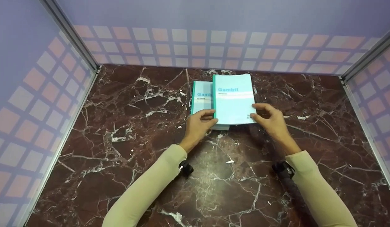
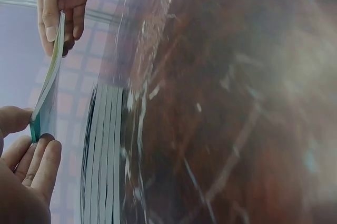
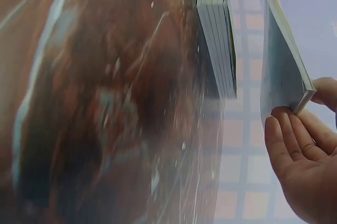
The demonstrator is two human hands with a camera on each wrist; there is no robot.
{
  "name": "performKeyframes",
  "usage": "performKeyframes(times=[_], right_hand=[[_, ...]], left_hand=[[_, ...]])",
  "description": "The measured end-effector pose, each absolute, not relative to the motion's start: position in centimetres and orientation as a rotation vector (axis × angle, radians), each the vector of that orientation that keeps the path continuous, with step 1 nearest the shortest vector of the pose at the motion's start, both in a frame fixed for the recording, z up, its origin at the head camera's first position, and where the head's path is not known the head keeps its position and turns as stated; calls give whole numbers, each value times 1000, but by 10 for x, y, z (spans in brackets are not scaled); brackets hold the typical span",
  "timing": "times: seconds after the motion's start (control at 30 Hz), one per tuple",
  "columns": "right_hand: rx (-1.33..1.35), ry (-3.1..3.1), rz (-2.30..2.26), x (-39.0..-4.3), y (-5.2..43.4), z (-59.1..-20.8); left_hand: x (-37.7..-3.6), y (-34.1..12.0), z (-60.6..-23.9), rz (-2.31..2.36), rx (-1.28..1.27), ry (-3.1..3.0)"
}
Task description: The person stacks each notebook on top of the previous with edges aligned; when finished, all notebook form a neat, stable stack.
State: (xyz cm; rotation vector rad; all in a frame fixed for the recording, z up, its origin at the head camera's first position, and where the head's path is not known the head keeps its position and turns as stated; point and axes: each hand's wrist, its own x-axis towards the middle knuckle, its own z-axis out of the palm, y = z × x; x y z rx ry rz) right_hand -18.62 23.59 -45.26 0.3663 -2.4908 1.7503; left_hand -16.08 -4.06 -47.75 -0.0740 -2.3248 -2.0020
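Both hands, left hand (image 1: 199, 121) and right hand (image 1: 270, 121), pinch the top booklet (image 1: 234, 99) lifted just above the stack (image 1: 201, 101) on the table (image 1: 135, 151); carrying it clear seemingly calls for a level, steady lift.

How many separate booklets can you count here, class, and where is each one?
About 6, exact count uncertain. One lifted booklet is pinched between the left hand and right hand. Some five lie in the stack on the table beneath it.
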Motion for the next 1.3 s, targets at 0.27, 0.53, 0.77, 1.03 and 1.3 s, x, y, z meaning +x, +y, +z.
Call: performKeyframes(times=[0.27, 0.53, 0.77, 1.03, 1.3], right_hand=[[360, -2502, 1775, -196, 222, -471], [401, -2521, 1785, -198, 203, -477], [432, -2545, 1764, -199, 187, -480], [404, -2586, 1732, -195, 170, -479], [386, -2656, 1626, -198, 164, -487]], left_hand=[[-157, -64, -476, -1930, -98, -2359], [-156, -84, -480, -1847, -109, -2388], [-157, -98, -482, -1814, -64, -2388], [-159, -109, -487, -1799, -10, -2416], [-160, -113, -492, -1704, 38, -2479]])
